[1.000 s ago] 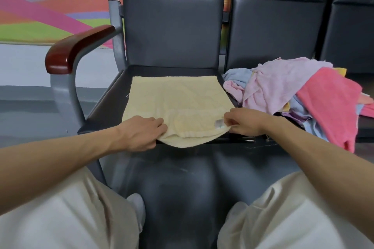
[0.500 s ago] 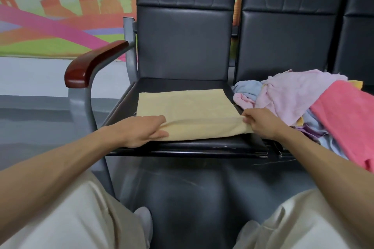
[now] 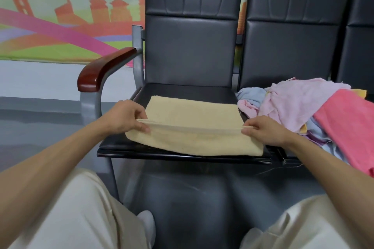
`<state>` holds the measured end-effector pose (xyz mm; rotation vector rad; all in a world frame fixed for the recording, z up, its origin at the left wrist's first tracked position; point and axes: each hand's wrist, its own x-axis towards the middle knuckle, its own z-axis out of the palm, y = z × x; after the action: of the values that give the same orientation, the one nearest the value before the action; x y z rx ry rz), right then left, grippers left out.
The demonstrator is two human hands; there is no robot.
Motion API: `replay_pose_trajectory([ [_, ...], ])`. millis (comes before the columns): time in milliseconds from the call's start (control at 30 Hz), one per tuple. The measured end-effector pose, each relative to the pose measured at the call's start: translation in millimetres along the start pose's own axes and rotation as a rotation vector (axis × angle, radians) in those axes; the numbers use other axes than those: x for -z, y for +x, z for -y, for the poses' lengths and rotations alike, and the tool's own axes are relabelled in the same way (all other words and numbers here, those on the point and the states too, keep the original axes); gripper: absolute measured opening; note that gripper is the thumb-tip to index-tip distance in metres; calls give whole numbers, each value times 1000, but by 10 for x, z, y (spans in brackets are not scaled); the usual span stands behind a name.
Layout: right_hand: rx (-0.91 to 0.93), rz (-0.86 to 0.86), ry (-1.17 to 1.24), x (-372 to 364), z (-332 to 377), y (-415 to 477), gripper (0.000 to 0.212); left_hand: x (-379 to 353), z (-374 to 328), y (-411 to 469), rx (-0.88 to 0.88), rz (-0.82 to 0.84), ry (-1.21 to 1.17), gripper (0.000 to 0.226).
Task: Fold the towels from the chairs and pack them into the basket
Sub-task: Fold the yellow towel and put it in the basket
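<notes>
Hands are folding a pale yellow terry towel (image 3: pixel 192 114) that lies across the black padded chair seat (image 3: pixel 182 91) on the left. The left hand (image 3: pixel 123 117) pinches the left end of a raised edge between thumb and fingers. The right hand (image 3: pixel 265 130) pinches the right end the same way, so the edge runs taut between them just above the cloth.

To fold well, it seems best to move both ends together, keep the edge taut, match the corners, then press flat.

Just beside the towel, on the next seat to the right, sits a loose heap of unfolded towels (image 3: pixel 293 103) in lilac, pale blue and coral pink. A red-brown wooden armrest (image 3: pixel 105 68) stands at left. Behind is a colourful wall mural (image 3: pixel 60 26) of orange towers, with grey floor (image 3: pixel 40 111) below. No basket is in view.
</notes>
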<state>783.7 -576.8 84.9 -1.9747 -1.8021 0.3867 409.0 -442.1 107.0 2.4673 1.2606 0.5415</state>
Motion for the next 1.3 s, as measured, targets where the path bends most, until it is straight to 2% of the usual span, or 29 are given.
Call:
replay_pose_trajectory([
  [67,-23,13,-57,14,-36,1,22,16,55,-29,29,34,-108,16],
  [200,-49,-50,-143,43,-50,28,25,14,144,-54,66,153,-102,18],
  [300,-64,-14,-68,84,-32,64,17,-36,127,-3,110,73,-298,21],
  [367,-82,29,27,119,-33,90,14,-88,93,93,151,-33,-446,22],
  [433,-90,43,48,131,-50,148,13,-139,61,239,177,-156,-490,19],
  [533,-102,-89,25,149,-121,362,3,-199,31,554,210,-308,-500,16],
  [600,-154,-186,102,151,-166,545,12,-248,32,798,217,-347,-464,15],
  [767,-271,-331,240,124,-268,1005,24,-466,153,1414,281,-261,-429,16],
  [933,-296,-364,172,42,-495,1480,22,-692,375,1897,370,-231,-504,20],
  [1067,-320,-340,54,-125,-669,1718,21,-836,510,2076,357,-216,-368,16],
  [1200,-356,-340,-12,-250,-726,1832,7,-888,526,2087,350,-221,-267,24],
  [1300,-257,-355,-273,-313,-676,1777,23,-857,535,1975,359,-208,-202,40],
])
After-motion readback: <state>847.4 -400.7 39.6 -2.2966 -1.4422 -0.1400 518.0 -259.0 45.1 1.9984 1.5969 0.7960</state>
